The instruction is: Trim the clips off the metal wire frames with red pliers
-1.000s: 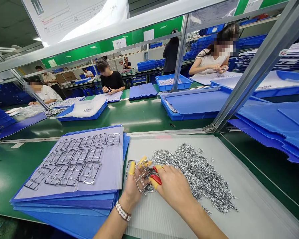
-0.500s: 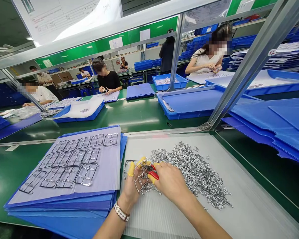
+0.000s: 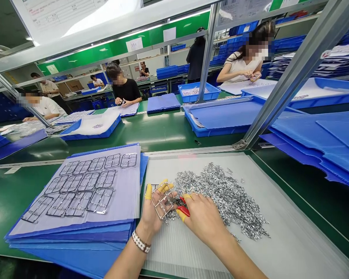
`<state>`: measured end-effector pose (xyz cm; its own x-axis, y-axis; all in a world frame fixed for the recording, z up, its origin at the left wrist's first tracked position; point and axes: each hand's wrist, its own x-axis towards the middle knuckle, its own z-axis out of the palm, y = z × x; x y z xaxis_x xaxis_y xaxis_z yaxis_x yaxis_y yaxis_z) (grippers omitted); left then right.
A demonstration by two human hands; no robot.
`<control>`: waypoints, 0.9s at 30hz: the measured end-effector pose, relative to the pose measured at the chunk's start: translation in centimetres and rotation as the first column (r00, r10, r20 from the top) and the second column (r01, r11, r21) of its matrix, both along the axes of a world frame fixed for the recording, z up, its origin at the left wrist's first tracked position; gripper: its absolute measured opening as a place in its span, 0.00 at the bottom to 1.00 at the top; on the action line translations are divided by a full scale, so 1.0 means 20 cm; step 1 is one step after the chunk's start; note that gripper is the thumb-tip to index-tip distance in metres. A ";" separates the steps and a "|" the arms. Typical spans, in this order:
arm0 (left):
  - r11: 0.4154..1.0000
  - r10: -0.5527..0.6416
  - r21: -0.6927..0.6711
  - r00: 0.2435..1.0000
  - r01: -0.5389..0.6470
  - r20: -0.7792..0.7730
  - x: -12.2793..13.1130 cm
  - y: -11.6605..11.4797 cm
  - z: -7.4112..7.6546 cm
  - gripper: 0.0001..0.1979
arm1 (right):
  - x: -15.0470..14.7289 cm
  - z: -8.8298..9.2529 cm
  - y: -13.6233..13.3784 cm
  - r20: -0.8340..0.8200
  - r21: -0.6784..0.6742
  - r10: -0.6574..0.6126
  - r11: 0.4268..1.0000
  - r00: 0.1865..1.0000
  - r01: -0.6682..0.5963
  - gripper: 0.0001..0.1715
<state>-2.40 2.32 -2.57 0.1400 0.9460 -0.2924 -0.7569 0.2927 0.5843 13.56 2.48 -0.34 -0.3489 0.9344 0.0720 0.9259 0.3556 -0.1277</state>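
My left hand (image 3: 151, 211), with yellow finger covers on it, holds a small silver lattice frame (image 3: 162, 199) tilted across the palm and fingers. My right hand (image 3: 202, 215) is closed around red-handled pliers (image 3: 184, 210); their dark jaws point left toward the frame's right side and are partly hidden. Right behind both hands lies a heap of small shiny metal pieces (image 3: 218, 193) on a whitish sheet (image 3: 279, 232). Another lattice frame lies on the sheet, mostly covered by my left fingers.
To the left, several lattice frames (image 3: 75, 202) lie in rows on a white liner (image 3: 125, 213) over stacked blue sheets (image 3: 75, 248). A metal post (image 3: 285, 77) rises at the right. Blue trays (image 3: 218, 131) stand across the green bench (image 3: 159, 130), where other people sit working.
The lattice frame has turned in my left hand, which has shifted slightly left with its palm more exposed. The pliers in my right hand have drawn a little right, away from the frame.
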 end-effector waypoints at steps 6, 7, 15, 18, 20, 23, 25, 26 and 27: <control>1.000 0.024 -0.002 0.999 -0.024 -0.045 0.03 -0.01 0.02 0.28 | 0.00 0.01 0.00 -0.007 -0.023 0.003 1.000 1.000 -0.003 0.11; 0.999 0.034 0.002 0.998 -0.034 -0.059 0.03 -0.01 0.02 0.28 | 0.00 0.01 0.00 -0.007 -0.018 0.007 1.000 1.000 -0.007 0.11; 0.999 0.053 0.007 0.990 -0.052 -0.131 0.05 -0.02 0.01 0.28 | -0.02 0.00 0.00 0.029 -0.019 0.000 1.000 1.000 0.001 0.07; 0.998 0.055 0.016 0.991 -0.053 -0.120 0.04 -0.02 0.00 0.29 | -0.01 0.01 0.00 0.045 -0.027 0.009 1.000 0.999 -0.008 0.07; 0.998 0.064 0.024 0.993 -0.062 -0.101 0.03 -0.01 0.00 0.29 | -0.01 0.03 0.00 0.056 -0.036 0.003 0.999 0.998 -0.001 0.07; 0.996 0.080 0.030 0.995 -0.079 -0.067 0.03 -0.01 0.01 0.29 | -0.01 0.04 -0.03 0.030 -0.054 0.020 0.998 0.999 -0.018 0.09; 0.996 0.090 0.024 0.994 -0.089 -0.057 0.04 0.00 0.03 0.30 | -0.02 0.04 -0.05 -0.007 -0.058 0.045 0.997 0.999 -0.045 0.11; 0.995 0.096 0.016 0.993 -0.095 -0.063 0.04 0.00 0.04 0.30 | -0.03 0.04 -0.05 -0.021 -0.058 0.052 0.997 0.998 -0.053 0.11; 0.995 0.102 0.008 0.992 -0.101 -0.072 0.05 0.00 0.04 0.30 | -0.04 0.04 -0.06 -0.029 -0.058 0.054 0.997 0.998 -0.056 0.12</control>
<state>-1.48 2.28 -1.73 0.0220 0.9556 -0.2937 -0.7383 0.2136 0.6397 12.82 1.29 0.55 -0.3987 0.9167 0.0281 0.9009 0.3972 -0.1749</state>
